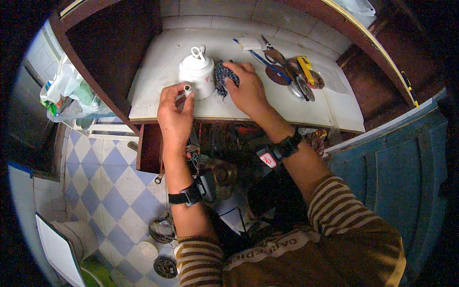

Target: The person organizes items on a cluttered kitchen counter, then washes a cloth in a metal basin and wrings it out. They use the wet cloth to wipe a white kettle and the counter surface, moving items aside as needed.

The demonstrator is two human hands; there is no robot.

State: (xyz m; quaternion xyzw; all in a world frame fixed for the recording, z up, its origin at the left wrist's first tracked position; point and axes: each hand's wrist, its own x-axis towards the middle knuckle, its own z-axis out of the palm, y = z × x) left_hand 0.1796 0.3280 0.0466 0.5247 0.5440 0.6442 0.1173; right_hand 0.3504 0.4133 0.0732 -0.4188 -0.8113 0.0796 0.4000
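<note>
A white lidded teapot (196, 73) with a small pink mark stands upright on the white shelf top (154, 104). My left hand (176, 111) has its fingers and thumb around the tip of the spout, which points towards me. Just right of the pot, my right hand (247, 86) holds a crumpled dark checked cloth (226, 77) between thumb and fingers, close against the pot's side. The teapot's lid with its looped knob is in place.
To the right lie scissors (274, 53), a yellow utility knife (305, 70), several round discs (278, 74), a blue strip and a pale block (250, 43). Plastic bags (77, 89) hang at left. An open drawer (150, 147) juts out below the shelf top.
</note>
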